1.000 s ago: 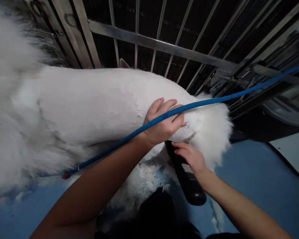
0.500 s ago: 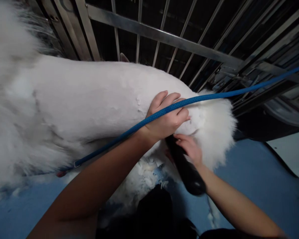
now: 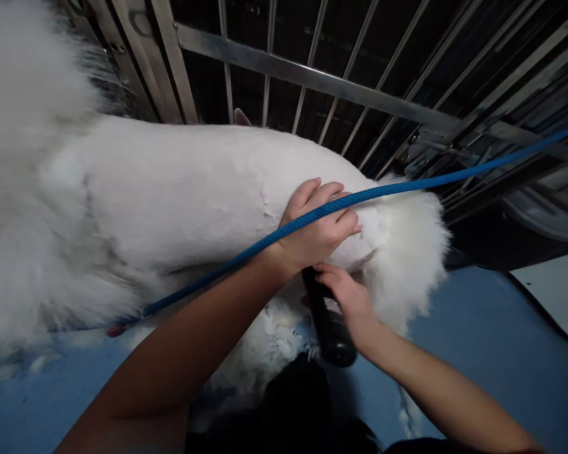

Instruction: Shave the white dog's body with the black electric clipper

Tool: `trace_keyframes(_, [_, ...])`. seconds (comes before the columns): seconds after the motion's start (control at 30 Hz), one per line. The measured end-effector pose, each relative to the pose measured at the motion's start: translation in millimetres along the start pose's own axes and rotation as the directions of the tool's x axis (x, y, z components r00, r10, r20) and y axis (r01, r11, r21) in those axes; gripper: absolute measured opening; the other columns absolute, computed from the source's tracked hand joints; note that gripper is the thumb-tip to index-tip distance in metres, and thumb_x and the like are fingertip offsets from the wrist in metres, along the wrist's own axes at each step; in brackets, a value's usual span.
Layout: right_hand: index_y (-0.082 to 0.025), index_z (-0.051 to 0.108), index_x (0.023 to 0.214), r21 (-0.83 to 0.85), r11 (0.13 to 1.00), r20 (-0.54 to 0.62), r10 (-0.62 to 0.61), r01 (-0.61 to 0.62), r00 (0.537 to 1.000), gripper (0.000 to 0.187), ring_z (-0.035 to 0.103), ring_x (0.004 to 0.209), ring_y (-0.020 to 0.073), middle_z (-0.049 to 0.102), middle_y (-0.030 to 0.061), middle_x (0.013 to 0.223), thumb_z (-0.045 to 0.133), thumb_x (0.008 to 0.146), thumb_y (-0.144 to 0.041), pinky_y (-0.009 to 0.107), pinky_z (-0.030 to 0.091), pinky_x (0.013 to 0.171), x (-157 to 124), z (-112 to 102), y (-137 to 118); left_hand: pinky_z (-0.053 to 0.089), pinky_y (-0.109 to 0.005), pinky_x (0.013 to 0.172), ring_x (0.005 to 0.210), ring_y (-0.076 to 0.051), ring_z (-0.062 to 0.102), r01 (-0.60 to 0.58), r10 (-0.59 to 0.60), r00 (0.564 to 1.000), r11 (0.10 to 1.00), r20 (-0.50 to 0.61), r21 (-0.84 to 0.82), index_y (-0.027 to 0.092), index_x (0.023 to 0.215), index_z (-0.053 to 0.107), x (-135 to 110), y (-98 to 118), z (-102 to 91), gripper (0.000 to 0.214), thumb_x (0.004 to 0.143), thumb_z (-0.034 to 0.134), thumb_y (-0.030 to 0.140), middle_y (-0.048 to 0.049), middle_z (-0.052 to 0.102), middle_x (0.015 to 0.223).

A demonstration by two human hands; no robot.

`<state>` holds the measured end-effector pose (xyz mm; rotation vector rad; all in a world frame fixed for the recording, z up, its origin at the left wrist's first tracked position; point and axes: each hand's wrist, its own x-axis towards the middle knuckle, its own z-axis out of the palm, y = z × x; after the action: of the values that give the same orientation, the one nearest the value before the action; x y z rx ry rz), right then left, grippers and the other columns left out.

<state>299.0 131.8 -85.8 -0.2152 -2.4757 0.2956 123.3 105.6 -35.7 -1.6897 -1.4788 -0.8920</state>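
A white dog (image 3: 184, 189) with closely shorn fur over its back and side stretches across the view. My left hand (image 3: 312, 230) lies on its hip with the fingers apart, under a blue leash (image 3: 409, 184). Just below, my right hand (image 3: 348, 293) is closed around black hair clippers (image 3: 331, 328). Their rear end points down toward me, and the cutting end is hidden beneath my left hand and against the dog's thigh. Long fluffy fur (image 3: 414, 246) remains at the dog's rear on the right and at the far left.
A metal cage (image 3: 312, 75) with vertical bars stands behind the dog. Clumps of cut white fur (image 3: 269, 340) lie on the blue floor (image 3: 483, 328) below. A small red piece (image 3: 116, 330) hangs by the leash clasp at lower left.
My right hand has shifted left with the clippers, whose rear end has swung left to a more upright angle. My left hand stays on the dog's hip. The view has shifted slightly.
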Motion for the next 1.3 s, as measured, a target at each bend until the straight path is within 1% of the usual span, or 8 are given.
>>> trace_keyframes(0.13, [-0.023,0.059,0.099,-0.001,1.000,-0.197,-0.013,0.013,0.980,0.029,0.073,0.089,0.0223,0.071,0.0068,0.105,0.076,0.077,-0.031,0.036,0.063,0.072,2.3,-5.2,6.2,0.042,-0.046,0.107,0.114,-0.023,0.061,-0.017,0.018,0.998,1.000,0.052,-0.024,0.022,0.084,0.068,3.5,-2.1,-2.6,0.022,0.095,0.052,0.032,-0.0043,0.071,0.106])
trace_keyframes(0.33, [-0.023,0.057,0.105,-0.010,1.000,-0.021,-0.003,0.002,1.000,0.024,0.072,0.098,0.0217,0.071,0.0068,0.112,0.068,0.083,-0.025,0.034,0.063,0.078,-0.8,5.8,10.5,0.044,-0.043,0.104,0.110,-0.022,0.062,-0.041,0.042,0.997,0.999,0.072,-0.011,0.020,0.083,0.068,8.6,-3.5,-7.5,0.028,0.097,0.047,0.032,-0.0049,0.071,0.100])
trace_keyframes(0.5, [-0.024,0.055,0.094,-0.054,0.998,-0.183,-0.027,0.017,0.983,0.031,0.073,0.084,0.0218,0.071,0.0074,0.100,0.077,0.077,-0.039,0.032,0.062,0.069,5.4,1.7,6.9,0.045,-0.041,0.098,0.105,-0.021,0.062,-0.049,0.051,0.991,0.999,0.127,-0.020,0.021,0.087,0.067,15.8,-4.9,-11.4,0.026,0.098,0.046,0.030,-0.0032,0.070,0.099])
trace_keyframes(0.7, [-0.024,0.054,0.108,-0.036,0.999,0.076,0.029,-0.026,0.997,0.031,0.070,0.102,0.0232,0.068,0.0094,0.116,0.071,0.082,-0.027,0.034,0.063,0.078,3.8,3.0,3.6,0.045,-0.037,0.092,0.101,-0.022,0.062,0.007,-0.002,0.990,1.000,0.142,-0.030,0.021,0.087,0.066,23.3,-4.4,-11.0,0.014,0.090,0.063,0.034,-0.0007,0.071,0.099])
trace_keyframes(0.87, [-0.027,0.056,0.097,-0.054,0.999,-0.193,-0.011,0.001,0.981,0.032,0.072,0.084,0.0210,0.069,0.0037,0.101,0.076,0.076,-0.040,0.034,0.064,0.066,9.4,1.7,4.0,0.043,-0.038,0.093,0.107,-0.024,0.060,0.021,-0.010,0.972,0.999,0.233,-0.043,0.021,0.091,0.066,28.9,-4.5,-14.8,0.014,0.092,0.060,0.034,-0.0018,0.070,0.104])
trace_keyframes(1.07, [-0.028,0.054,0.108,-0.008,1.000,0.072,-0.008,0.009,0.997,0.025,0.071,0.100,0.0226,0.069,0.0054,0.112,0.064,0.085,-0.029,0.036,0.064,0.077,9.0,9.5,3.4,0.040,-0.039,0.093,0.109,-0.024,0.057,0.023,-0.007,0.972,0.998,0.235,-0.066,0.021,0.096,0.065,27.8,-3.9,-12.4,0.013,0.091,0.063,0.032,-0.0031,0.068,0.105])
trace_keyframes(1.2, [-0.028,0.053,0.103,-0.042,0.999,-0.109,-0.003,-0.001,0.994,0.038,0.072,0.091,0.0242,0.069,0.0054,0.107,0.077,0.074,-0.034,0.037,0.065,0.071,9.4,4.8,5.4,0.040,-0.039,0.093,0.108,-0.024,0.057,0.023,-0.007,0.976,0.997,0.218,-0.071,0.019,0.095,0.065,25.9,-3.2,-10.3,0.014,0.092,0.060,0.032,-0.0040,0.068,0.105])
trace_keyframes(1.3, [-0.025,0.056,0.098,-0.106,0.994,-0.062,0.035,-0.041,0.997,0.028,0.071,0.091,0.0249,0.069,0.0070,0.103,0.073,0.078,-0.033,0.036,0.064,0.072,12.4,11.4,4.1,0.041,-0.038,0.092,0.106,-0.023,0.058,0.020,-0.007,0.982,0.998,0.188,-0.066,0.020,0.092,0.065,24.7,-3.1,-9.3,0.012,0.092,0.059,0.031,-0.0025,0.069,0.102])
